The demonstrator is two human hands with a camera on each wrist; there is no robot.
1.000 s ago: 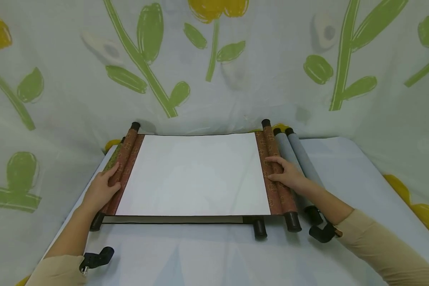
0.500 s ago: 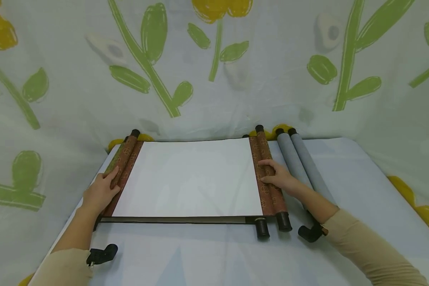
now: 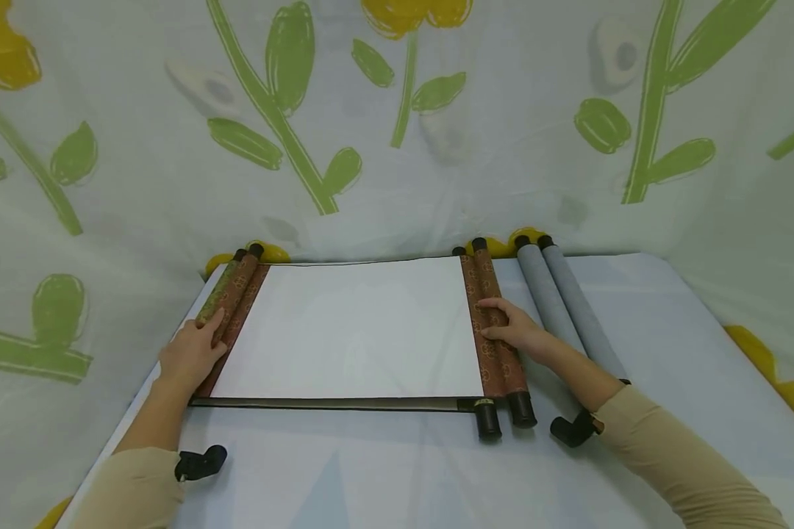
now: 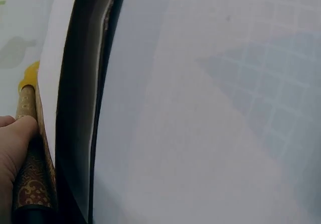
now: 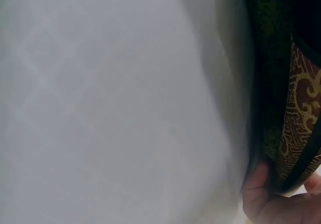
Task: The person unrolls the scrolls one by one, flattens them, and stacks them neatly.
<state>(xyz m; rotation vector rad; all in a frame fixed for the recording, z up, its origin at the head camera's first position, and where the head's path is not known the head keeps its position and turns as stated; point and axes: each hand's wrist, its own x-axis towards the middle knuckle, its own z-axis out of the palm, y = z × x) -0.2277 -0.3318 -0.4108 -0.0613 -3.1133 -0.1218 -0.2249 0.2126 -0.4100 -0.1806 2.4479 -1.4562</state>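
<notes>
A hanging scroll with reddish-brown patterned brocade ends and a white sheet (image 3: 351, 330) lies spread between both hands. My left hand (image 3: 188, 353) grips its left roller (image 3: 237, 283); in the left wrist view, the thumb lies along the patterned roll (image 4: 32, 191). My right hand (image 3: 519, 327) holds the right roller (image 3: 492, 283), fingers on its inner side. In the right wrist view, the fingers (image 5: 258, 186) curl by the patterned roll (image 5: 303, 108), beside dark green cloth (image 5: 271, 13). Under this scroll is a green scroll (image 3: 217, 295), mostly hidden, its black knob (image 3: 487, 420) showing in front.
Two grey rolls (image 3: 545, 294) with black ends lie side by side just right of the scroll, partly behind the right forearm. A pale tabletop (image 3: 370, 470) extends in front and to the right. Flower-printed cloth (image 3: 397, 198) rises behind the table.
The red-brown scroll has come down closer to the green scroll, and the gap along the front edge has narrowed. My right hand has shifted left with its roller, away from the grey rolls.
</notes>
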